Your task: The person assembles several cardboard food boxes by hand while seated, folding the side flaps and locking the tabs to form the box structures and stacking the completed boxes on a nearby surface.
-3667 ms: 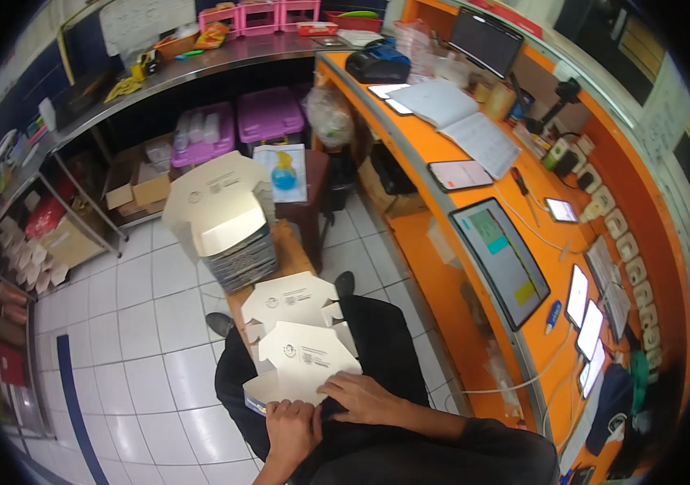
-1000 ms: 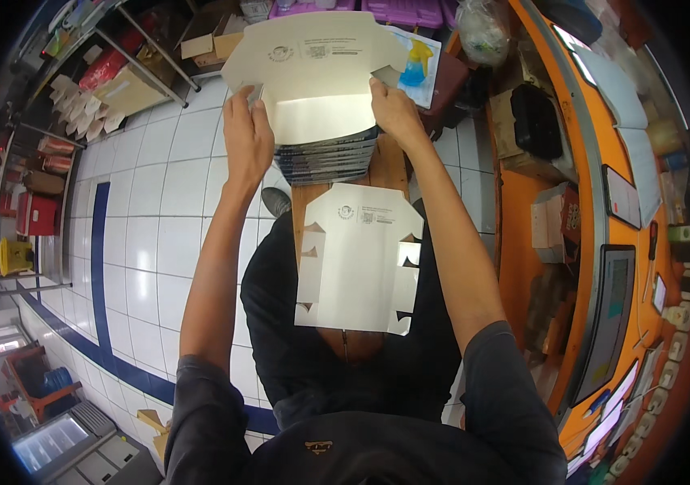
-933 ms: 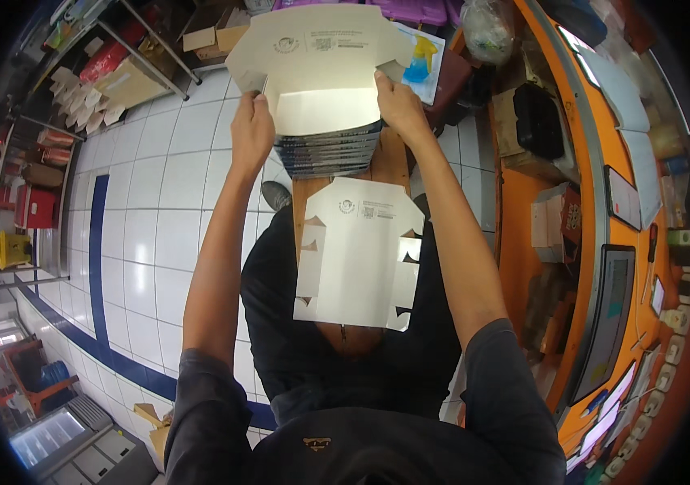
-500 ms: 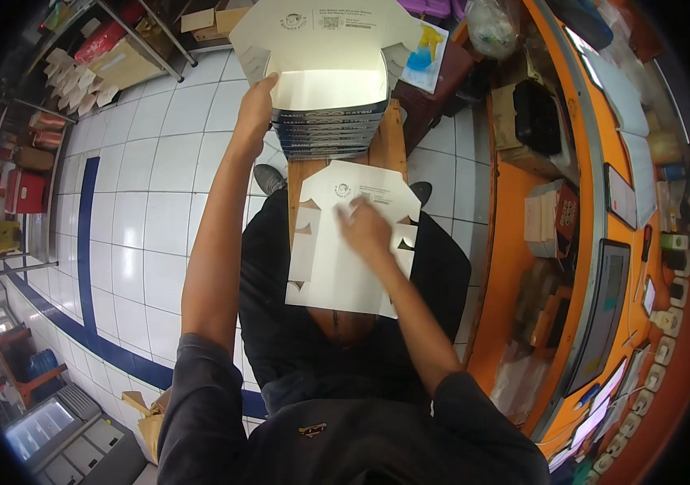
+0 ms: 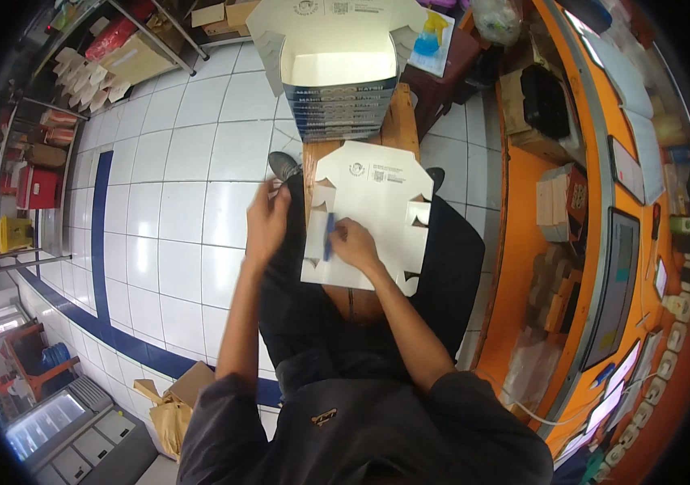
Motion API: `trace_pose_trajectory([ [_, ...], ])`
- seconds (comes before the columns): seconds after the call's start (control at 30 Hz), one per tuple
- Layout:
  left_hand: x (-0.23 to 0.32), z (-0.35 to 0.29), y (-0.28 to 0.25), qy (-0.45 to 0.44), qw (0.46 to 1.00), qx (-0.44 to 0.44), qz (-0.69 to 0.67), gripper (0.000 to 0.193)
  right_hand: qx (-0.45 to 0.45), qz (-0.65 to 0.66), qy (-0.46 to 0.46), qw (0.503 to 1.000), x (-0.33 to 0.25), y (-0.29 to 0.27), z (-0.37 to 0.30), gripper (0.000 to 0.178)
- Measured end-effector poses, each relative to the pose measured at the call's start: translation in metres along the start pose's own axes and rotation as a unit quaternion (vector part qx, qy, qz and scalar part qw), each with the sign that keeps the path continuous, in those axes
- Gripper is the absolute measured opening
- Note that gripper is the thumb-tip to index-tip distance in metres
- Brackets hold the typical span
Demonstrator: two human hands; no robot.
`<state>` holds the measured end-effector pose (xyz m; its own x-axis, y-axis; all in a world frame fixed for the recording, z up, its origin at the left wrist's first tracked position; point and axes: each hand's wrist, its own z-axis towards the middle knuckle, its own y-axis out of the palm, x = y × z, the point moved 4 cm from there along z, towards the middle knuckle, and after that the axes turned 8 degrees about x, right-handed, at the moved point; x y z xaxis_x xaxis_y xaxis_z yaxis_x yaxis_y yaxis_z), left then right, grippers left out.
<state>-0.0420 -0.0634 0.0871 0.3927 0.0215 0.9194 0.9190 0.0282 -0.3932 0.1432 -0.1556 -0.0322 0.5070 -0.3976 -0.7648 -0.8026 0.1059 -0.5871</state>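
A flat cardboard box blank (image 5: 373,214), white side up with curved notches along both sides, lies over the wooden bench in front of me. My right hand (image 5: 355,245) is curled at its left side. The fingers are closed on a narrow blue strip (image 5: 329,236), which may be a slim tool or a turned-up flap; I cannot tell. Left of the blank, my left hand (image 5: 268,218) is raised, slightly blurred and empty, fingers apart. Beyond the blank stand nested boxes (image 5: 342,113), blue outside and white inside, the top one with its lid up.
The wooden bench (image 5: 404,121) runs between my legs. At the right is an orange counter (image 5: 515,267) with shelves, holding a tablet-like screen (image 5: 612,283). A metal rack (image 5: 139,36) stands far left. A brown paper bag (image 5: 169,424) is at the lower left.
My left hand has let go of the top box and come back toward me. My right hand has moved down to the blank's left side, where the blue strip now shows.
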Motion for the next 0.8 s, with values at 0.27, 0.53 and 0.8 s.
trace_pose_trajectory([
  [0.27,-0.018,-0.165,0.0,0.213,0.909,-0.033,0.357,0.025,-0.063,0.289,0.092,0.951,0.037,-0.013,-0.02,0.024],
  [0.53,-0.014,-0.186,0.04,0.271,0.918,-0.111,0.267,0.01,-0.039,0.284,0.039,0.957,0.031,-0.022,-0.038,0.024],
  [0.8,-0.019,-0.169,0.053,0.202,0.929,-0.117,0.286,0.009,0.096,0.161,-0.13,0.974,-0.006,-0.025,-0.066,0.023],
])
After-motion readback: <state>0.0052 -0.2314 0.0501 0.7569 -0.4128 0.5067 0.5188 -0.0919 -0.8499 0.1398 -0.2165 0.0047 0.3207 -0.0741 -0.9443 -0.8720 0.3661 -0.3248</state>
